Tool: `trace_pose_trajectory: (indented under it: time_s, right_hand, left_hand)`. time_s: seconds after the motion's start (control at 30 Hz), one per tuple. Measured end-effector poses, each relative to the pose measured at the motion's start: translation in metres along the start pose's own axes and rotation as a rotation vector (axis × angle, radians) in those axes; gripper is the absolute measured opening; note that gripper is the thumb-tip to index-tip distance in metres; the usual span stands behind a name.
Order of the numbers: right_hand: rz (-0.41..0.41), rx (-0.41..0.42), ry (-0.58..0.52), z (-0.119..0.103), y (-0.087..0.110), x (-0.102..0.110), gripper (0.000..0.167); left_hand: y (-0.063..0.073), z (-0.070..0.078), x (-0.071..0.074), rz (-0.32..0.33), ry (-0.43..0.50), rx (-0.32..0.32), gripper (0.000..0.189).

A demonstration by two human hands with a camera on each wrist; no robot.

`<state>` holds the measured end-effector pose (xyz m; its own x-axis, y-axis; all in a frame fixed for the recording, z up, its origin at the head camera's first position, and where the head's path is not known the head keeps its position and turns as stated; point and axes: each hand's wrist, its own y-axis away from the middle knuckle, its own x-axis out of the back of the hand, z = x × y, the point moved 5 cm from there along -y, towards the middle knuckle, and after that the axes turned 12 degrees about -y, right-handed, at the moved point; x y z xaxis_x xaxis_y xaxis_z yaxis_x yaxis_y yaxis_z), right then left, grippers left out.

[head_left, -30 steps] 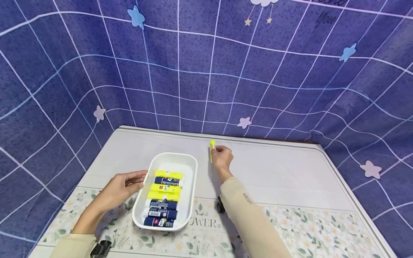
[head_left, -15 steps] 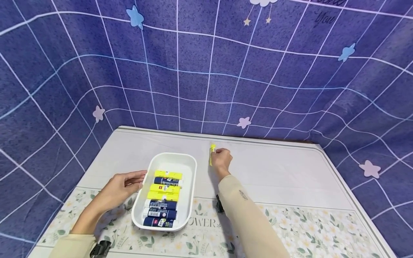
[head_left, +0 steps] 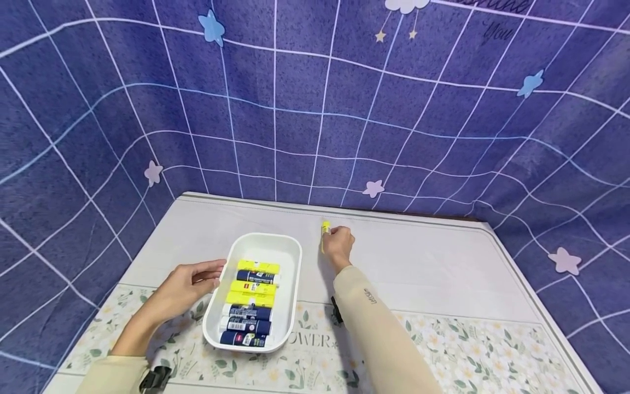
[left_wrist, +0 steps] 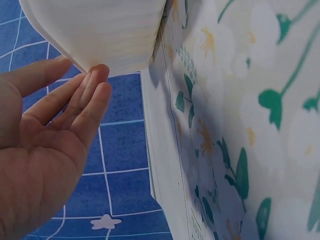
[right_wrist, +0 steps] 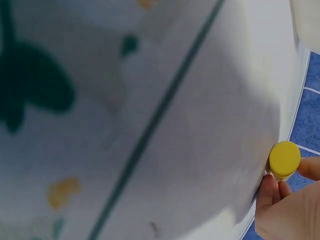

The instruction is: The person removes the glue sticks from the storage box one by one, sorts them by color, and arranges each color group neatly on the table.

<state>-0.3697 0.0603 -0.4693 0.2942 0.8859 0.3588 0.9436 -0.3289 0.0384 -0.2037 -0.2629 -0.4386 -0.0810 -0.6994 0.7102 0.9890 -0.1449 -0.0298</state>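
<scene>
Toward the back of the table, my right hand (head_left: 338, 243) pinches a yellow glue stick (head_left: 326, 229) between thumb and fingers. The stick points away from me, and its round yellow end (right_wrist: 285, 159) shows in the right wrist view. It is at the tabletop, but whether it rests there I cannot tell. To its left stands a white plastic tray (head_left: 297, 273) holding a column of yellow and dark blue glue sticks (head_left: 248, 311), lying crosswise. My left hand (head_left: 184, 287) has loosely extended fingers touching the tray's left side. In the left wrist view, the fingertips (left_wrist: 100, 72) meet its outer wall.
The table has a white cover (head_left: 418, 262) with a flower-printed band (head_left: 472, 350) along the front. A blue-purple curtain (head_left: 315, 109) with a grid and stars hangs behind it and at both sides. Each wrist wears a black strap (head_left: 156, 378).
The right hand has drawn the yellow glue stick slightly toward me, mostly in the first half second. The left hand and the tray have stayed in place.
</scene>
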Motion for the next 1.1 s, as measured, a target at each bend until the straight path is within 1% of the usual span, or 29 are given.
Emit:
trace_pose_trajectory:
  time_s: [0.13, 0.2, 0.3, 0.37, 0.43, 0.5, 0.7, 0.8, 0.9, 1.1]
  right_hand:
    - [0.031, 0.038, -0.008, -0.004, -0.002, 0.004, 0.03]
    - [0.055, 0.081, -0.022, -0.008, -0.005, 0.006, 0.032]
    - [0.063, 0.144, -0.075, -0.022, -0.008, 0.008, 0.032]
    - [0.04, 0.187, -0.124, -0.034, -0.01, 0.01, 0.031]
    - [-0.022, 0.218, -0.179, -0.047, -0.009, 0.01, 0.029]
    - [-0.108, 0.25, -0.229, -0.059, -0.007, 0.01, 0.029]
    - [-0.44, 0.318, -0.347, -0.086, 0.01, 0.006, 0.03]
    - [-0.576, 0.36, -0.353, -0.094, 0.018, 0.004, 0.031]
    - [-0.675, 0.378, -0.337, -0.096, 0.025, 0.0, 0.032]
    - [-0.797, 0.358, -0.317, -0.094, 0.036, -0.009, 0.032]
  left_hand:
    - [0.0, 0.0, 0.0, -0.002, -0.008, 0.005, 0.047]
    - [0.001, 0.0, 0.0, -0.002, -0.008, 0.004, 0.047]
    - [0.001, 0.0, 0.001, 0.006, -0.01, -0.001, 0.047]
    - [0.001, 0.0, 0.002, 0.008, -0.01, -0.005, 0.047]
    - [0.001, -0.001, 0.002, 0.007, -0.008, -0.008, 0.047]
    - [0.001, -0.001, 0.001, 0.002, -0.006, -0.011, 0.048]
    - [0.0, -0.003, 0.0, 0.004, -0.016, -0.017, 0.047]
    - [0.0, -0.002, 0.001, 0.006, -0.021, -0.015, 0.046]
    - [-0.001, -0.002, 0.001, 0.005, -0.024, -0.016, 0.046]
    - [0.0, -0.001, 0.001, 0.005, -0.027, -0.011, 0.047]
